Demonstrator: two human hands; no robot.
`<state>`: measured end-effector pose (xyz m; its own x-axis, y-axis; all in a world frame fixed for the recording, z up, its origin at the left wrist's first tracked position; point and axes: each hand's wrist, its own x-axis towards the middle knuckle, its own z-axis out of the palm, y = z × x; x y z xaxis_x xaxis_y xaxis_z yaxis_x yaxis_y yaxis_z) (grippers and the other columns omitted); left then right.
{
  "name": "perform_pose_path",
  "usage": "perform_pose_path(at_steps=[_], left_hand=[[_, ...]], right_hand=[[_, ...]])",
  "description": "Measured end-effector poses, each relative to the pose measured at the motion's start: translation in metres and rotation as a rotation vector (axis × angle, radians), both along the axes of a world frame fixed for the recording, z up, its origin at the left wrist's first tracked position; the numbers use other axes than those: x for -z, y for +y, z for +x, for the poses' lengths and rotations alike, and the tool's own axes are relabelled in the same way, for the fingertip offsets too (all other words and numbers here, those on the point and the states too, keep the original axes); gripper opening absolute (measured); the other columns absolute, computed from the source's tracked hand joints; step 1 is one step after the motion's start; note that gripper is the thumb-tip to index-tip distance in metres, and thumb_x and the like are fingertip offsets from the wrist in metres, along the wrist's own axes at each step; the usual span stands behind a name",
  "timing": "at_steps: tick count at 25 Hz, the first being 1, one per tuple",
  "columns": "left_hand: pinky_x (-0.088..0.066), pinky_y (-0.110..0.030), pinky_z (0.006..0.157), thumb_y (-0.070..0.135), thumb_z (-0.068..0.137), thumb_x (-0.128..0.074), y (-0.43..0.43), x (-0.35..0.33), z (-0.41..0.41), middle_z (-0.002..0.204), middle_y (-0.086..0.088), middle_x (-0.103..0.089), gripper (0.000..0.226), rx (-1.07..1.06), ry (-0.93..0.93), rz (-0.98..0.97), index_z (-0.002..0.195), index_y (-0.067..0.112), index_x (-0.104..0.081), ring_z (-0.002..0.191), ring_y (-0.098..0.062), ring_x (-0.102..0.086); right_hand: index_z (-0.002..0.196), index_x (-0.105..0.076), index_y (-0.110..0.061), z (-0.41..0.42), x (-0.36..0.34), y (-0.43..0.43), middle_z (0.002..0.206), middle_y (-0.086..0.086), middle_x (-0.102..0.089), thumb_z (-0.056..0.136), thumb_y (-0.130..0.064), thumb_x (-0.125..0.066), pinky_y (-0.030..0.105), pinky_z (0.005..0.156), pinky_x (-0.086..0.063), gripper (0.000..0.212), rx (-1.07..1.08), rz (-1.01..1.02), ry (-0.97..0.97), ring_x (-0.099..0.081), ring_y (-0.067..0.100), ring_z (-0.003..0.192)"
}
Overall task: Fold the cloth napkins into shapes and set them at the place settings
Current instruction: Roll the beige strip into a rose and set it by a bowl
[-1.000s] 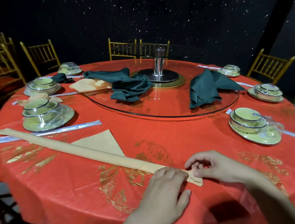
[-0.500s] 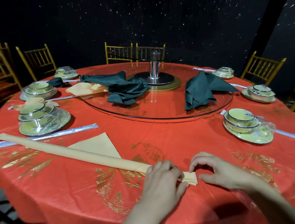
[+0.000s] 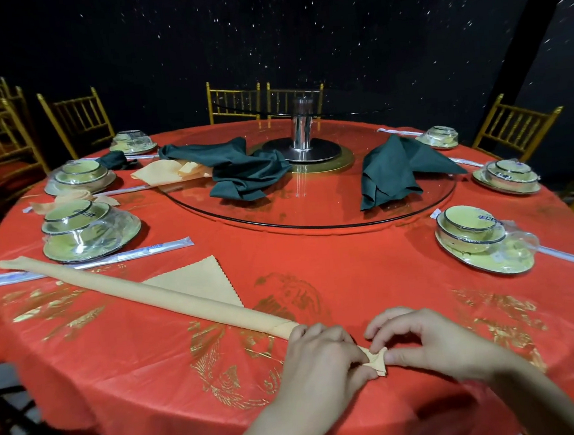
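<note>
Rolled napkin point(image 3: 140, 290): its near end pinched by left hand point(image 3: 320, 355) and right hand point(image 3: 436, 339). Coiling apparently starting; next needs tight, even turns.

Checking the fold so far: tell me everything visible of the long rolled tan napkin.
The rolled napkin is tan cloth, wound into a long thin tube lying flat on the red tablecloth, diagonal from far left to near centre. A flat zigzag-edged triangular corner sticks out from its far side. Near its far end it crosses a wrapped chopstick packet. The left hand grips its near end; the right hand pinches the small folded tip.
</note>
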<state>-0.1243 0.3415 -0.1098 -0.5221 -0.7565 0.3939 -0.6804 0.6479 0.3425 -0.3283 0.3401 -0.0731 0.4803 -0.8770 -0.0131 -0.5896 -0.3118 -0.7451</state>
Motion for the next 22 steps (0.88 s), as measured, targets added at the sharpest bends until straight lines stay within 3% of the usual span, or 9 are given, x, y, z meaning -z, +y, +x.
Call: perform_pose_path(at_steps=[3, 5, 9, 13, 17, 22], left_hand=[[-0.035, -0.033, 0.084, 0.06, 0.076, -0.055, -0.005, -0.009, -0.001, 0.09, 0.015, -0.059, 0.033, -0.012, 0.016, 0.116, 0.09, 0.035, -0.071, 0.09, -0.01, -0.053], [-0.027, -0.032, 0.09, 0.052, 0.078, -0.065, -0.006, -0.008, -0.001, 0.103, 0.012, -0.056, 0.031, -0.023, 0.008, 0.202, 0.1, 0.031, -0.069, 0.102, -0.01, -0.046], [-0.027, -0.03, 0.089, 0.06, 0.073, -0.058, -0.006, -0.003, 0.001, 0.1, 0.011, -0.055, 0.045, 0.023, 0.048, 0.211, 0.103, 0.03, -0.07, 0.102, -0.013, -0.047], [-0.03, -0.025, 0.091, 0.072, 0.061, -0.045, 0.001, 0.001, 0.002, 0.099, 0.011, -0.054, 0.065, 0.011, 0.136, 0.175, 0.101, 0.026, -0.067, 0.098, -0.011, -0.05], [-0.033, -0.024, 0.085, 0.063, 0.064, -0.047, 0.001, 0.003, -0.007, 0.094, 0.015, -0.055, 0.041, -0.083, 0.197, 0.15, 0.074, 0.028, -0.064, 0.091, -0.008, -0.051], [-0.036, -0.018, 0.075, 0.052, 0.061, -0.052, 0.004, 0.015, -0.015, 0.078, 0.021, -0.057, 0.025, -0.189, 0.232, 0.058, 0.054, 0.03, -0.063, 0.077, -0.002, -0.052]], right_hand=[[0.085, -0.071, -0.034, 0.004, 0.002, -0.002, 0.099, -0.017, -0.067, 0.076, -0.022, -0.071, 0.017, 0.087, -0.043, 0.015, -0.029, -0.035, -0.032, -0.059, 0.009, 0.1], [0.079, -0.07, -0.036, 0.004, 0.002, -0.002, 0.096, -0.013, -0.068, 0.073, -0.024, -0.067, 0.02, 0.087, -0.045, 0.013, -0.024, -0.01, -0.069, -0.06, 0.01, 0.097], [0.077, -0.07, -0.033, 0.001, 0.005, -0.005, 0.083, -0.007, -0.067, 0.069, -0.027, -0.066, 0.02, 0.082, -0.043, 0.01, 0.015, 0.017, -0.061, -0.057, 0.007, 0.081], [0.085, -0.067, -0.023, 0.006, 0.006, -0.012, 0.075, -0.007, -0.063, 0.077, -0.01, -0.07, 0.02, 0.072, -0.043, 0.016, 0.008, 0.085, -0.073, -0.049, 0.005, 0.07], [0.082, -0.057, -0.022, 0.012, 0.001, -0.021, 0.07, -0.007, -0.058, 0.077, -0.013, -0.07, 0.025, 0.065, -0.039, 0.016, -0.025, 0.147, -0.037, -0.044, 0.007, 0.066], [0.088, -0.065, -0.019, 0.009, 0.001, -0.02, 0.07, -0.008, -0.063, 0.08, -0.01, -0.072, 0.019, 0.065, -0.038, 0.013, -0.019, 0.19, -0.053, -0.045, 0.007, 0.066]])
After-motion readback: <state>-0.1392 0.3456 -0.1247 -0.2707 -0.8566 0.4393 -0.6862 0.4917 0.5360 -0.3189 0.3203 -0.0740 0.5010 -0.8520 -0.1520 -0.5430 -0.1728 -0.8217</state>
